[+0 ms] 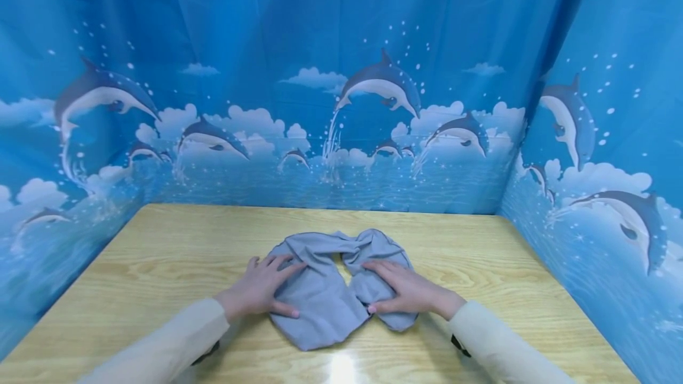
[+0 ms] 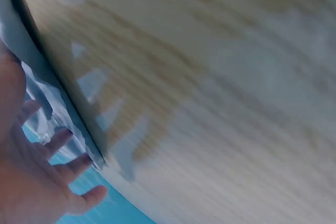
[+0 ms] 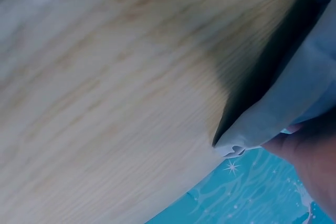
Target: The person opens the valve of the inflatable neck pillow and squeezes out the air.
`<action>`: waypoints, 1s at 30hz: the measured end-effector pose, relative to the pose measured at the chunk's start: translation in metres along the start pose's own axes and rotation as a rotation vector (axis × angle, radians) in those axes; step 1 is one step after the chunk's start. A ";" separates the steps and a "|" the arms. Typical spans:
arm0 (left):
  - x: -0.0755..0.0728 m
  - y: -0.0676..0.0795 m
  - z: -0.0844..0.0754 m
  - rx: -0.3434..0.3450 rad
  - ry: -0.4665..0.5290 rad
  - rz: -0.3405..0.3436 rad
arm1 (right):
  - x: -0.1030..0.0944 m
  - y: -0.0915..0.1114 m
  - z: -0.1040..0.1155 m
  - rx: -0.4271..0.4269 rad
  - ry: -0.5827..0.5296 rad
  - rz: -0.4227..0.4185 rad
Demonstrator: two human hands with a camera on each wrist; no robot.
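Observation:
A grey horseshoe-shaped cloth cover point(image 1: 322, 307) with thin dark edging lies creased on the table, a narrow gap running between its two lobes. My left hand point(image 1: 261, 286) rests on the wider left lobe, fingers spread and thumb lower down. On the smaller, bunched right lobe lies my right hand point(image 1: 408, 289), its fingers extended and its thumb at a small dark spot by the inner edge. The left wrist view shows spread fingers of the left hand point(image 2: 31, 177) beside the cloth. In the right wrist view the cloth point(image 3: 283, 114) hides most of the right fingers.
The light wood-grain table point(image 1: 176, 253) extends around the cloth on every side. Blue curtains point(image 1: 299, 16) printed with dolphins and clouds stand along its back and sides. A bright light reflection shows at the table's front.

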State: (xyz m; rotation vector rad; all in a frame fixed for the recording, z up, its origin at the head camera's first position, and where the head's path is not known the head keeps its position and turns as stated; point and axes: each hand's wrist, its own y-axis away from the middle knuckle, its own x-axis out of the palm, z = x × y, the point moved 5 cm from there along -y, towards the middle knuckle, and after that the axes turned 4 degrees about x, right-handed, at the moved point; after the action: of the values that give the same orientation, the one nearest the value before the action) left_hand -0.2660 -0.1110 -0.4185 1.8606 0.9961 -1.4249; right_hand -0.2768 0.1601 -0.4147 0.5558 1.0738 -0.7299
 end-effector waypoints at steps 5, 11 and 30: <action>0.002 -0.001 0.013 0.014 0.005 0.029 | -0.002 0.001 -0.003 -0.007 -0.021 0.016; 0.002 -0.001 0.023 0.053 -0.018 0.027 | -0.004 0.003 -0.005 -0.012 -0.041 0.032; -0.010 0.007 0.016 -0.012 0.004 0.072 | -0.011 0.009 -0.007 -0.033 -0.058 0.046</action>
State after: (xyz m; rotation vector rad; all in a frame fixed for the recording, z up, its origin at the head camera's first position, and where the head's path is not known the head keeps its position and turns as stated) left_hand -0.2697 -0.1297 -0.4130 1.8720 0.9278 -1.3707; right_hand -0.2775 0.1735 -0.4066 0.5264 1.0148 -0.6830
